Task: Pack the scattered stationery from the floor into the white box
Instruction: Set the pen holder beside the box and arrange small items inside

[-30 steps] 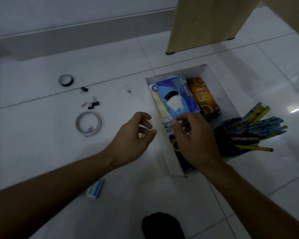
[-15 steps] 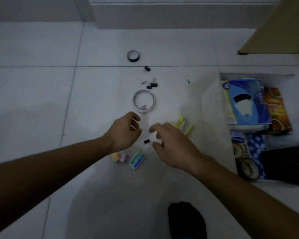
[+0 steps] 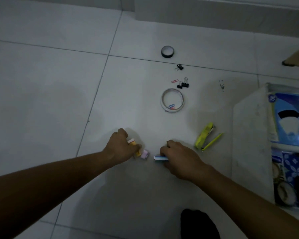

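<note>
In the head view, the left hand [image 3: 122,146] curls round a small orange-and-white block [image 3: 131,141], and the right hand [image 3: 179,158] pinches a flat blue-and-white block [image 3: 160,158] lying sideways. The white open box [image 3: 248,135] sits off to the right (nearer the right hand). The smooth white tile floor [image 3: 59,100] looks shiny, and the room is dim.

Tapes [image 3: 167,51] x2, binder-clips [image 3: 185,84] x3, erasers [image 3: 144,154] ~4
</note>
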`<state>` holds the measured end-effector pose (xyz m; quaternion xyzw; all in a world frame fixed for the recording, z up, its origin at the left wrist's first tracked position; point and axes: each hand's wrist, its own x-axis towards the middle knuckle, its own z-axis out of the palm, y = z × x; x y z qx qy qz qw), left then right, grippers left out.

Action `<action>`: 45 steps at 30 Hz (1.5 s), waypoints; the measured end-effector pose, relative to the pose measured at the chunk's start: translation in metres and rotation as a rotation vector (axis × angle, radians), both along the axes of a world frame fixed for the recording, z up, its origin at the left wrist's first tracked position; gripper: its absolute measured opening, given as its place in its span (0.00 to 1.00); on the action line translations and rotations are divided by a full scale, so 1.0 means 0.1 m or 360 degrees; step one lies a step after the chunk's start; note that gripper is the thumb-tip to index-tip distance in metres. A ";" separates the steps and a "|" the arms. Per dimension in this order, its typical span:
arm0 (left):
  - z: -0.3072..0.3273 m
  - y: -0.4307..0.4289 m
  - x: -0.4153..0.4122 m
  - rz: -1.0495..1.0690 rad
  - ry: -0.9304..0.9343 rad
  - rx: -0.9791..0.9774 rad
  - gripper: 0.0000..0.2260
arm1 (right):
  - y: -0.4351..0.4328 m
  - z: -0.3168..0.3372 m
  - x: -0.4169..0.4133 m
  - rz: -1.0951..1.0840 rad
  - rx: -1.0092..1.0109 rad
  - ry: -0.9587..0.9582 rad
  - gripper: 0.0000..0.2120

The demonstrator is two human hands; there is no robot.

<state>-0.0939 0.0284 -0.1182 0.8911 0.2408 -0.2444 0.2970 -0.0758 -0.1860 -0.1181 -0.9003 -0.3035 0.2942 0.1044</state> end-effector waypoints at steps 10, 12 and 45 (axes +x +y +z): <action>0.03 -0.08 -0.10 0.0036 -0.0154 -0.0204 0.20 | -0.17 0.17 0.01 -0.0576 0.0326 0.0121 0.11; 0.06 -0.13 -0.16 -0.0101 -0.0250 -0.0300 0.17 | -0.20 0.21 0.03 -0.0655 0.0391 0.0128 0.11; 1.26 -1.96 0.60 -0.0705 -0.0596 -0.1051 0.04 | -2.02 0.91 -0.29 -0.2420 0.1107 -0.0585 0.06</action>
